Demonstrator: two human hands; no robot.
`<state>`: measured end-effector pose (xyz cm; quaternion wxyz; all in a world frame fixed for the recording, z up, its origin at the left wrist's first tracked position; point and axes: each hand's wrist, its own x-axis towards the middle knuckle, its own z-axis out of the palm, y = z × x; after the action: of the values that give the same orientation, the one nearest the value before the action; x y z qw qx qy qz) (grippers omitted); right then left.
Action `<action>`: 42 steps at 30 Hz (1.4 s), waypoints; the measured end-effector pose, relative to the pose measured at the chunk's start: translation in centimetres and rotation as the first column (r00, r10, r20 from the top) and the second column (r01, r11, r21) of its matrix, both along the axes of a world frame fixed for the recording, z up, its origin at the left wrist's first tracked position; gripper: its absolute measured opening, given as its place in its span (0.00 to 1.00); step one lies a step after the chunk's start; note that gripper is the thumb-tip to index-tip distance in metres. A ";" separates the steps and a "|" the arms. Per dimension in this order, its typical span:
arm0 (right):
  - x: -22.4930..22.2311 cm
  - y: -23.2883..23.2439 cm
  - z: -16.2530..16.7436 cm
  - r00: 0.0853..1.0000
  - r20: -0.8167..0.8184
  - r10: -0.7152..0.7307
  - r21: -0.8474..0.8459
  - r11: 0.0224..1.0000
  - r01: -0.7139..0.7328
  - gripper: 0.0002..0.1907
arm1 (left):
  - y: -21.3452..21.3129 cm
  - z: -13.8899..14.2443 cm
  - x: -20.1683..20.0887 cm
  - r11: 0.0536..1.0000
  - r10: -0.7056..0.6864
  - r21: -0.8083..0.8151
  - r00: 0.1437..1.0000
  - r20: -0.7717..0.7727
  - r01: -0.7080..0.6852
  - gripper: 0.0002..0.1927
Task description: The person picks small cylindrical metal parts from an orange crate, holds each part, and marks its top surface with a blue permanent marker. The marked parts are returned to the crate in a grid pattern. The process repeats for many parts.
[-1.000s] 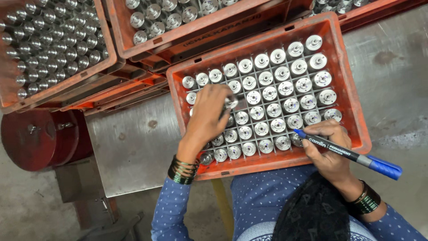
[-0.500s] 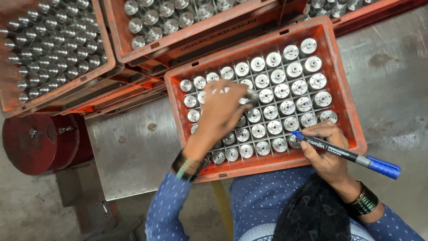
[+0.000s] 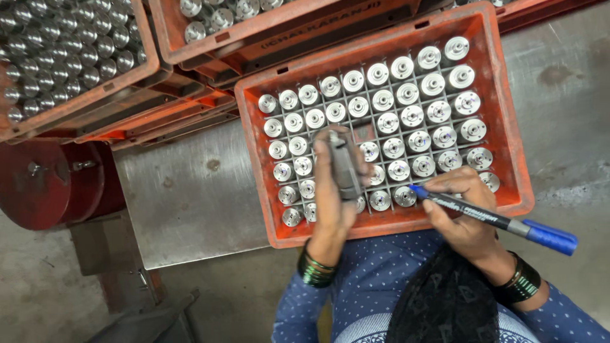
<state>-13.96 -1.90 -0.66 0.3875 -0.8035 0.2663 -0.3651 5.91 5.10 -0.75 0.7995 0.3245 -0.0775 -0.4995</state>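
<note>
We judge marking is under way: our left hand [image 3: 335,190] grips a lifted metal cylinder [image 3: 344,164] above the orange crate [image 3: 508,159], while our right hand [image 3: 467,213] clasps the blue marker [image 3: 495,219], whose tip must next meet a part's face.

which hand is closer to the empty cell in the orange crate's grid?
Left. The left hand, holding a grey metal cylinder, sits right beside the empty cell in the orange plastic crate. The right hand, gripping a blue marker pen, is farther off at the crate's near edge.

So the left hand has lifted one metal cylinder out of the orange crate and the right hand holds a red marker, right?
Not quite: the marker in the right hand is blue, as the head view shows. The left hand does hold a metal cylinder above the orange crate.
</note>
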 end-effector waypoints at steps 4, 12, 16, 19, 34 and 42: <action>1.7 0.0 1.9 0.999 0.012 0.053 -0.196 0.979 -0.049 0.14 | -0.8 -0.4 -2.5 0.999 0.027 0.028 1.000 0.001 -0.027 0.14; 3.2 0.0 3.3 0.998 0.025 0.064 -0.392 0.919 -0.049 0.16 | -0.8 1.7 -3.4 0.996 0.039 0.072 0.997 0.073 -0.045 0.12; 2.5 -0.3 2.9 0.998 0.035 0.047 -0.361 0.932 -0.031 0.15 | -0.9 1.4 -3.4 0.986 0.018 0.163 1.000 0.009 -0.020 0.18; 2.1 -0.4 2.8 0.998 0.045 0.033 -0.360 0.933 -0.014 0.14 | -0.9 0.8 -3.9 0.999 -0.009 0.035 1.000 0.021 0.008 0.23; 1.9 0.1 1.4 0.995 0.067 0.081 -0.243 0.968 -0.062 0.12 | -1.8 -0.3 -3.0 0.999 0.009 0.040 0.997 -0.082 -0.005 0.19; 0.0 -2.4 1.6 0.998 -0.005 -0.070 -0.131 0.989 0.069 0.15 | -1.7 1.6 4.1 0.951 -0.264 0.294 0.239 0.934 -0.098 0.19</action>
<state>-13.97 -4.32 0.94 0.3196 -0.8192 0.2713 -0.3913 10.02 3.42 0.86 0.4960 0.6714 -0.4950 -0.2413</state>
